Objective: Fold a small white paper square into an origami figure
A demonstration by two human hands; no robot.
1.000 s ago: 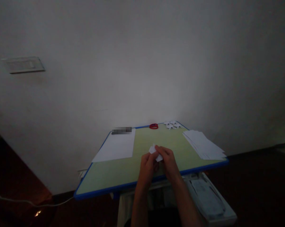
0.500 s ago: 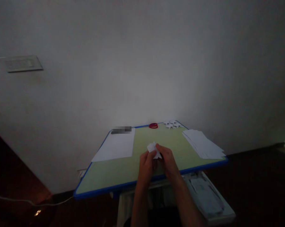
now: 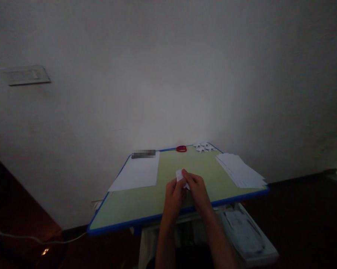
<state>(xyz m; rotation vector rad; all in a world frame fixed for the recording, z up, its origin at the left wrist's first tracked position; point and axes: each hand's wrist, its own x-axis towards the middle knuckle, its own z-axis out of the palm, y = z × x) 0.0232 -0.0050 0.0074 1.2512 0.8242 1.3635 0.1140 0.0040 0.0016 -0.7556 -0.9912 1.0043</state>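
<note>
- Small folded white paper (image 3: 179, 174) sits between the two hands, above the near-middle part of the tabletop; its upper left corner juts beyond the fingertips, the rest mostly covered.
- Left hand (image 3: 172, 193): thumb laid across the paper's lower part, fingers curled in beneath; closed to a pinch on it.
- Right hand (image 3: 198, 189): thumb pressing the paper's upper right side, fingers bent; also pinched tight on it. Undersides of both grips hidden.
- Pale green tabletop (image 3: 129, 204), blue-edged, beneath the hands.
- Beyond the paper, at the far edge: red-handled scissors (image 3: 181, 149); to their right, a cluster of small folded white pieces (image 3: 204, 147).
- Right side: fanned stack of white sheets (image 3: 239, 171).
- Left side: flat white paper (image 3: 137, 173), a dark, blurred-out object (image 3: 143, 154) at its far end.
</note>
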